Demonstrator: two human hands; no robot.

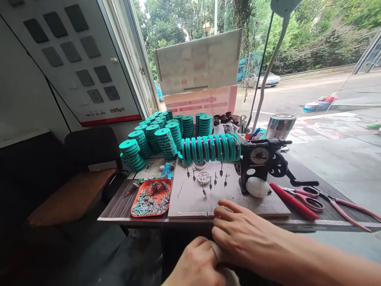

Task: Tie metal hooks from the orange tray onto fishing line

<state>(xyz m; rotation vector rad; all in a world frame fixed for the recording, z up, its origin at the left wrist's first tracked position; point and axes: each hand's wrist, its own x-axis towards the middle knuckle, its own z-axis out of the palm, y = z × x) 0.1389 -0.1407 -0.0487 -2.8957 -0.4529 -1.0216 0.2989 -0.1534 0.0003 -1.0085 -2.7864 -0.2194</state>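
At the table's front edge, my right hand [238, 230] is curled, its fingers bent and close together over my left hand. My left hand [198, 262] is closed low in front of it. A pale beige, cloth-like thing [219, 251] shows between them, mostly hidden; what either hand grips cannot be made out. Beyond the hands stands a black hand-crank line winder [260, 159] with a row of teal foam spools [210, 147] on its shaft. Small dark weights [210, 183] hang on thin lines below the spools, in front of a pale board [190, 202].
Left of the board is an orange tray [151, 197] of small tackle parts. Stacked teal spools [162, 137] stand behind it. Scissors [308, 196], a red strip-like object [294, 201] and pliers [345, 212] lie right. A chair [71, 194] stands left.
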